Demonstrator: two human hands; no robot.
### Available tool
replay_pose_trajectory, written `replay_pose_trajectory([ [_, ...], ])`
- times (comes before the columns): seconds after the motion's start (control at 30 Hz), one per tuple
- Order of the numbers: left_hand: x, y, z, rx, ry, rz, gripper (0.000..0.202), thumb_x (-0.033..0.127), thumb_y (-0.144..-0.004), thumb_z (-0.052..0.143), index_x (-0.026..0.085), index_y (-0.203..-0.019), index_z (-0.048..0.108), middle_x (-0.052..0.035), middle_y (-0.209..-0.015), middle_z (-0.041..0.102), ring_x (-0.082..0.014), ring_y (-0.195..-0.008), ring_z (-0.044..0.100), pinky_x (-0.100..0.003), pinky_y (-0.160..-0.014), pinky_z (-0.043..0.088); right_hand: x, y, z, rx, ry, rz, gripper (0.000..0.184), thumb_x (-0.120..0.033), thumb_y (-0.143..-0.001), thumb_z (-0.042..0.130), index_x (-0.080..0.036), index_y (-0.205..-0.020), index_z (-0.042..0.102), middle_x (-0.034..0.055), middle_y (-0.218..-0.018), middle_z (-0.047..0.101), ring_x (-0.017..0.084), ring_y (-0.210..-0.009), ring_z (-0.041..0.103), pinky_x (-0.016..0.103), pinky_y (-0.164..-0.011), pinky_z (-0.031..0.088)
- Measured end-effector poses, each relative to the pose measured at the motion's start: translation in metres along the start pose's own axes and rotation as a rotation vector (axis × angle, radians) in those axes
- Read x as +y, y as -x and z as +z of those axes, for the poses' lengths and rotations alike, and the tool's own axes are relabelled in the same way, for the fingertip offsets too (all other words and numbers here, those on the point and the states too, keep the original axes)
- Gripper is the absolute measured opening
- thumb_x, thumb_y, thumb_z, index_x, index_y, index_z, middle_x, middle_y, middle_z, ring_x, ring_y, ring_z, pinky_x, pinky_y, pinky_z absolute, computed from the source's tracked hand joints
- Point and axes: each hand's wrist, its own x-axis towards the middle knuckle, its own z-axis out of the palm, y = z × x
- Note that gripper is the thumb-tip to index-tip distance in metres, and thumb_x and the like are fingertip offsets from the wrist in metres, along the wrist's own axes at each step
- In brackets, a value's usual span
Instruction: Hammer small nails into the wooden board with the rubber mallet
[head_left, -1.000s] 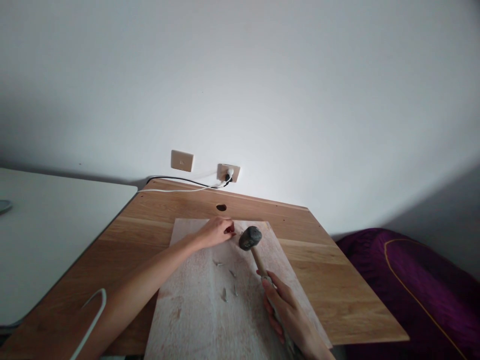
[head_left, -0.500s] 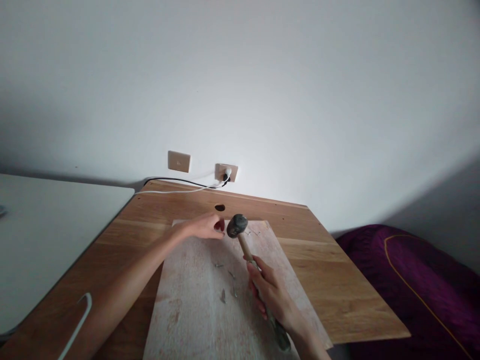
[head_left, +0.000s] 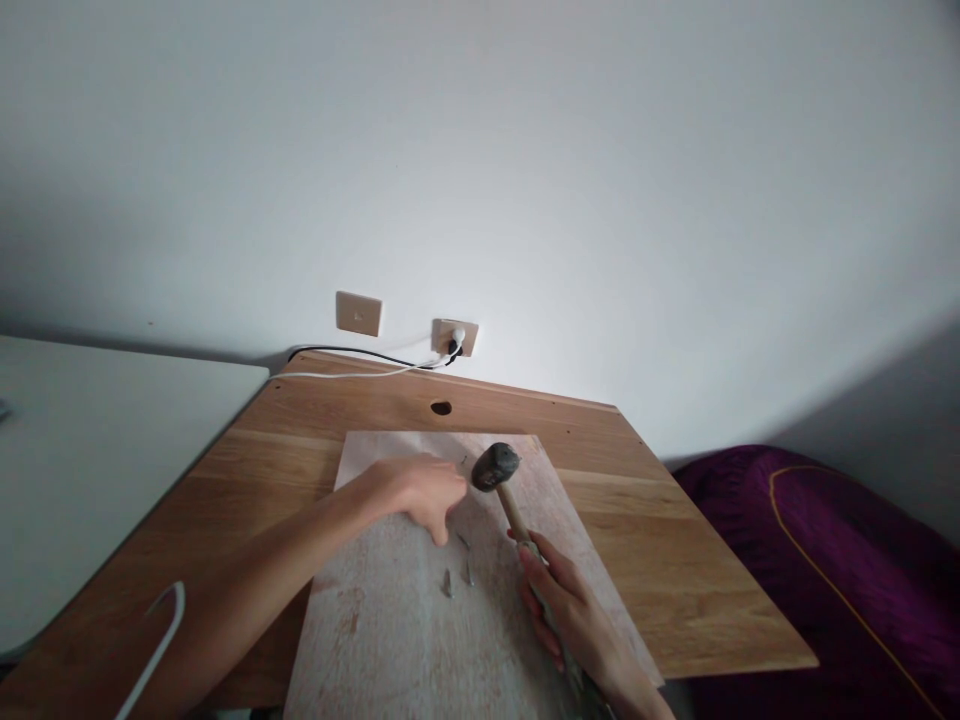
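My right hand (head_left: 562, 610) is closed round the wooden handle of a hammer (head_left: 504, 482), whose dark head hangs just above the far part of a pale worn board (head_left: 390, 640). My left hand (head_left: 420, 492) reaches over the board's middle, fingers curled downward toward several small nails (head_left: 455, 565) lying loose on it. Whether those fingers pinch a nail is hidden. A nail (head_left: 460, 461) stands near the board's far edge, beside the hammer head.
The board lies on a wooden desk (head_left: 675, 560) against a white wall with a switch (head_left: 358, 313) and a socket with cables (head_left: 452, 338). A white table (head_left: 97, 450) adjoins on the left, a purple cushion (head_left: 825, 570) on the right. A white cord (head_left: 154, 650) lies near left.
My left hand has come back from the board's far edge toward the loose nails in the middle. The hammer head has swung slightly right and nearer.
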Motion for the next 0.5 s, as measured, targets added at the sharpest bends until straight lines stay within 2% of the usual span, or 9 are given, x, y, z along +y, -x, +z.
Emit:
replay_pose_trajectory([
  [0.1,0.001,0.001,0.0,-0.04,0.016,0.022,0.039,0.013,-0.047,0.085,0.023,-0.038,0.048,0.0063,-0.037,0.037,-0.0122,-0.038,0.032,-0.03,-0.044,0.022,-0.001,0.0,0.0,-0.002,-0.019,0.02,0.075,-0.078,-0.083,0.056,-0.018,-0.128,0.052,-0.0103,-0.061,0.049,0.004,-0.033,0.035,0.016,-0.028,0.03],
  [0.2,0.001,0.003,-0.011,-0.053,-0.034,0.001,0.034,0.008,-0.052,0.08,0.022,-0.042,0.051,0.0061,-0.041,0.042,-0.0118,-0.042,0.034,-0.029,-0.046,0.021,0.0,0.0,0.0,-0.012,-0.033,0.011,0.073,-0.077,-0.085,0.055,-0.018,-0.127,0.051,-0.0105,-0.061,0.048,0.004,-0.033,0.034,0.015,-0.027,0.029],
  [0.37,-0.015,0.007,-0.039,0.089,-0.021,-0.105,0.014,0.008,-0.066,0.069,0.021,-0.064,0.064,0.0048,-0.059,0.059,-0.0125,-0.053,0.051,-0.026,-0.051,0.028,0.004,-0.002,-0.001,-0.024,-0.039,-0.014,0.07,-0.077,-0.086,0.054,-0.019,-0.125,0.051,-0.0106,-0.062,0.048,0.004,-0.033,0.034,0.015,-0.027,0.029],
  [0.5,-0.039,0.004,-0.045,0.162,0.097,-0.056,0.014,0.007,-0.074,0.062,0.02,-0.076,0.068,0.0033,-0.07,0.066,-0.013,-0.064,0.06,-0.022,-0.06,0.038,0.004,-0.002,0.0,-0.021,-0.034,-0.021,0.07,-0.078,-0.085,0.054,-0.019,-0.123,0.052,-0.0106,-0.061,0.048,0.004,-0.033,0.034,0.015,-0.027,0.03],
])
